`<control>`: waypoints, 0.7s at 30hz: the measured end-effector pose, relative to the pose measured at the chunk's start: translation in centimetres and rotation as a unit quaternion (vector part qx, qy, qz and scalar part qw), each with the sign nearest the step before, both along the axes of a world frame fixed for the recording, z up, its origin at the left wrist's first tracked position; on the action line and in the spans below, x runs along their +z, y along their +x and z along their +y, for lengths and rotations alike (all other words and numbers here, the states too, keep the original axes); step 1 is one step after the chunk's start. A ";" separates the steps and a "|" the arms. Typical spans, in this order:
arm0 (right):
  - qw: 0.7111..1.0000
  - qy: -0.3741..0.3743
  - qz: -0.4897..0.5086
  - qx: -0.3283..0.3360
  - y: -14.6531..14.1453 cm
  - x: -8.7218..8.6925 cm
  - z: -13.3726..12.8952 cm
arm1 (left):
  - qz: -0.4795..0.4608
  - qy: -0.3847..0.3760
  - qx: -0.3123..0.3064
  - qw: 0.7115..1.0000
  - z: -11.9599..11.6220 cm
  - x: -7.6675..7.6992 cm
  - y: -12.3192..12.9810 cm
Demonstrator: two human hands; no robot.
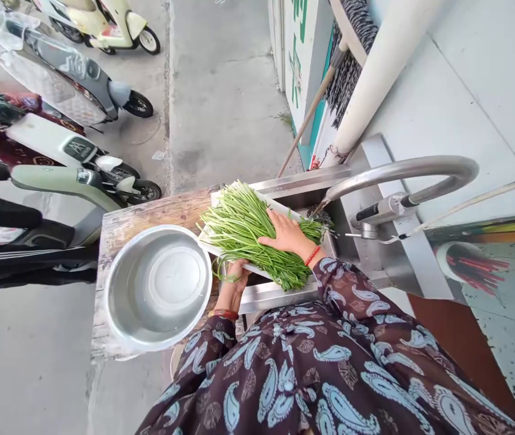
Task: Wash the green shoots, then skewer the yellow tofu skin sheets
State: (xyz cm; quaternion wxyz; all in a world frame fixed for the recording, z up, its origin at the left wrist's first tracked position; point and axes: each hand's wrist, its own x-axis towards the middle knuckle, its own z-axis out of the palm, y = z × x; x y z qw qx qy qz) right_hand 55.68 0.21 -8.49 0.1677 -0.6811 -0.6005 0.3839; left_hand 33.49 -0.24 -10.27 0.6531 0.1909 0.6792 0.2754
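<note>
A large bunch of leafy greens with long thin stems (243, 220) lies on a white board (214, 248), its leaf ends over the sink (280, 186). My right hand (287, 232) rests flat on the stems with its fingers stretched out. At the board's near edge, my left hand (236, 279) grips it from the side, with some fingers hidden underneath. A few loose stems hang down by this hand. Left of the board stands a metal basin (116, 290) with clear water in it.
A curved faucet (421, 166) arches over the sink from the right. The basin stands on a worn wooden tabletop (160, 211). A mop (316, 99) leans beyond the sink near a white pipe (382, 75). Several scooters (80, 72) are parked at left, near a person's dark-clothed leg (31, 266).
</note>
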 end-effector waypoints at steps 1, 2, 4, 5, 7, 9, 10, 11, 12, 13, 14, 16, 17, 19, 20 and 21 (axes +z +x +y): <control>1.000 0.009 -0.007 -0.006 -0.3 0.1 -1.1 | 0.002 -0.001 -0.012 1.000 0.0 0.0 0.1; 1.000 0.018 -0.013 -0.017 -0.4 0.1 -2.1 | 0.004 -0.003 -0.025 1.000 -0.1 -0.1 0.2; 0.998 0.040 -0.024 -0.051 0.0 -0.4 -4.1 | 0.008 -0.007 -0.061 0.998 -0.2 -0.1 0.8; 0.996 0.051 -0.029 -0.072 0.4 -0.7 -4.9 | 0.009 -0.009 -0.084 0.996 -0.3 -0.2 1.3; 0.989 0.071 -0.042 -0.123 1.2 -1.6 -6.4 | 0.010 -0.010 -0.133 0.991 -0.1 -0.4 2.4; 0.979 0.088 -0.053 -0.175 1.8 -2.3 -7.4 | 0.014 -0.006 -0.183 0.983 0.6 -0.5 3.7; 0.973 0.095 -0.057 -0.201 1.9 -2.5 -7.7 | 0.020 -0.002 -0.209 0.978 1.1 -0.5 4.3; 0.967 0.101 -0.058 -0.225 1.9 -2.6 -7.9 | 0.029 0.004 -0.234 0.972 1.8 -0.4 4.8; 0.961 0.105 -0.055 -0.250 1.8 -2.7 -8.0 | 0.042 0.012 -0.259 0.965 2.5 -0.2 5.3; 0.954 0.107 -0.046 -0.276 1.6 -2.7 -7.9 | 0.060 0.022 -0.282 0.957 3.4 0.2 5.7; 0.947 0.107 -0.031 -0.300 1.4 -2.6 -7.6 | 0.081 0.036 -0.304 0.948 4.4 0.7 6.1; 0.932 0.111 0.018 -0.345 0.7 -2.4 -6.8 | 0.129 0.073 -0.345 0.927 6.6 2.2 6.5; 0.922 0.114 0.049 -0.367 0.3 -2.3 -6.3 | 0.152 0.092 -0.367 0.913 7.8 3.1 6.7; 0.894 0.121 0.115 -0.415 -0.7 -2.2 -5.5 | 0.200 0.127 -0.415 0.878 10.1 5.4 7.1; 0.878 0.125 0.150 -0.437 -1.3 -2.3 -5.3 | 0.226 0.145 -0.438 0.858 11.1 6.5 7.4; 0.862 0.129 0.188 -0.453 -2.1 -2.3 -5.1 | 0.252 0.163 -0.460 0.836 11.9 7.6 7.6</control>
